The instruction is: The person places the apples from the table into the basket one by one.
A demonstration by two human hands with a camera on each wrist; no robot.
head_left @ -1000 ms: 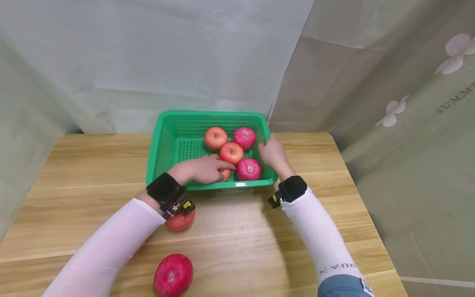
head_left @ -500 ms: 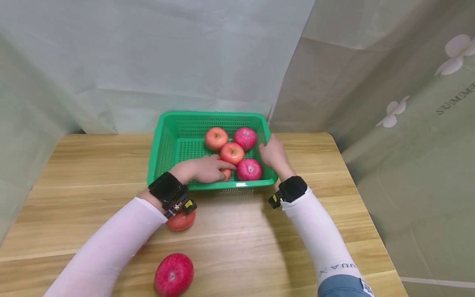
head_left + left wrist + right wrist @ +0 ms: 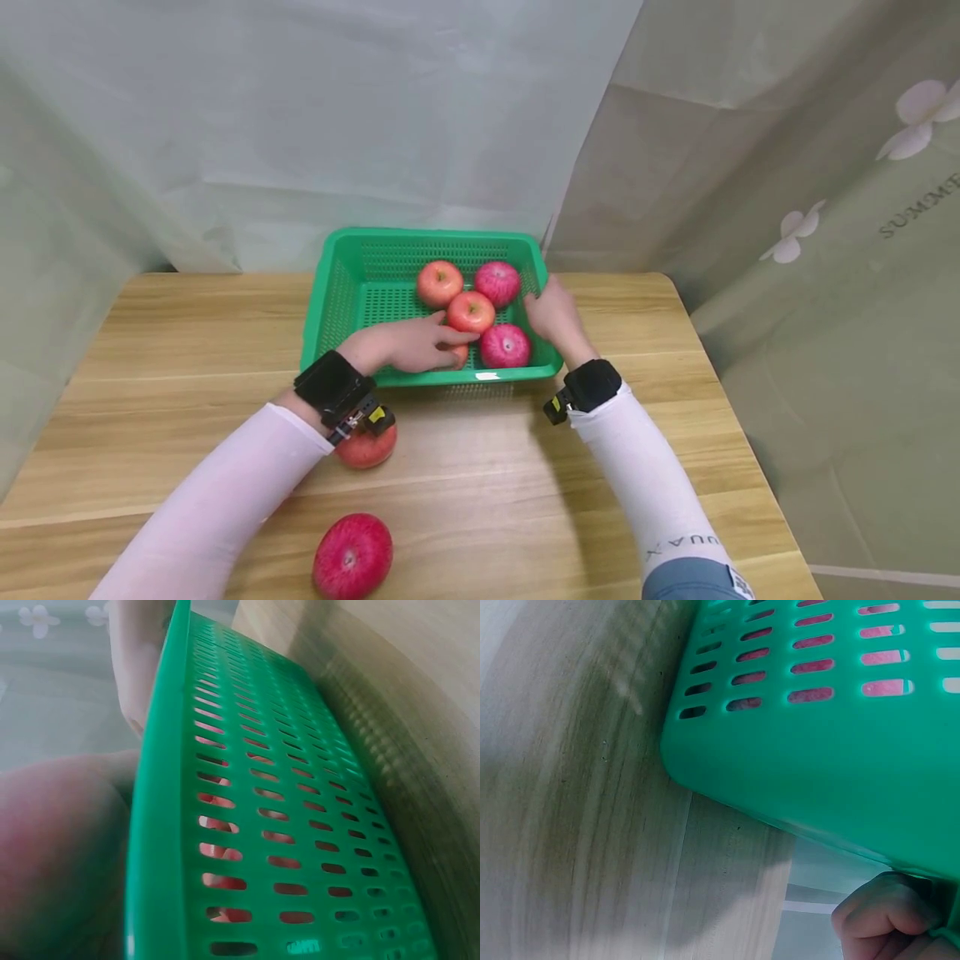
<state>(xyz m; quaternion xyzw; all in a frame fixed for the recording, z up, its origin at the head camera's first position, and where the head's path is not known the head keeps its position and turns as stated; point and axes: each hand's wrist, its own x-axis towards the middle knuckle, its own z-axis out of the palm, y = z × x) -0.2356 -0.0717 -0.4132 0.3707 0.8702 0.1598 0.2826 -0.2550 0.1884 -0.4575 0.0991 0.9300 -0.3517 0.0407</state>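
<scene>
Apples (image 3: pixel 470 312) in a basket (image 3: pixel 525 372) – both hands engaged.
The left hand (image 3: pixel 416 343) curls over an apple (image 3: pixel 459 357) at the near rim; the right hand (image 3: pixel 553 315) grips the right rim – fingers bent. Sideways pressure could roll the touching apples; a tug could slide the basket along the bench (image 3: pixel 480 492).

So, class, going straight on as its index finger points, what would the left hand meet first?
Likely the nearer deep-pink apple in the green basket, just beyond the left hand; depth is unclear, they may touch.
</scene>
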